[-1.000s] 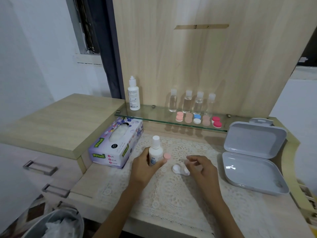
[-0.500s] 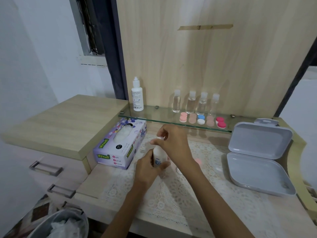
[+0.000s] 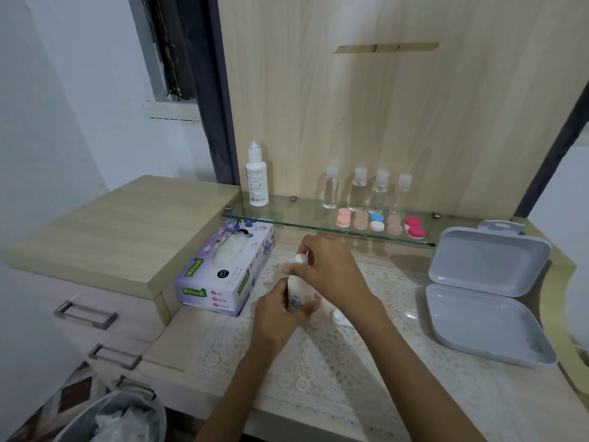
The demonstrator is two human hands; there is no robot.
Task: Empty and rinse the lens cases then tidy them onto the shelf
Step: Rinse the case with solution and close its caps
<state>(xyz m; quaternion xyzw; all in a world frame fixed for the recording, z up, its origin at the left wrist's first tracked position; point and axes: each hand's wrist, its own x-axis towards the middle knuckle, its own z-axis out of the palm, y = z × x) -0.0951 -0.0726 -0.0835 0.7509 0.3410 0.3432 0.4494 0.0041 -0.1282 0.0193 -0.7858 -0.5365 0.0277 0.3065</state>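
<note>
Pale wood panelling backs a wooden vanity counter [image 3: 169, 342] spread with a white lace mat [image 3: 334, 371], where you hold a small white plastic bottle with a blue-printed label [image 3: 298, 295] upright over the mat. Your left hand [image 3: 275, 317] is wrapped round the bottle's body, while your right hand [image 3: 331, 275] reaches across from above, its fingers curled to pinch the round white cap [image 3: 300, 258]. One white round lens case [image 3: 338, 315] lies on the mat just beside the bottle, partly hidden behind your right wrist. On the glass wall shelf [image 3: 296, 212] behind, a row of five coloured lens cases [image 3: 377, 221] in pink, beige, blue-and-white and red sits in front of four small clear bottles [image 3: 357, 189], with a tall white dropper bottle [image 3: 257, 180] standing well apart at the shelf's left end. A purple floral tissue box [image 3: 223, 275] rests at the mat's left edge, an open grey plastic hinged box [image 3: 487, 317] at its right. A lined waste bin [image 3: 127, 409] stands below the counter, lower left.
</note>
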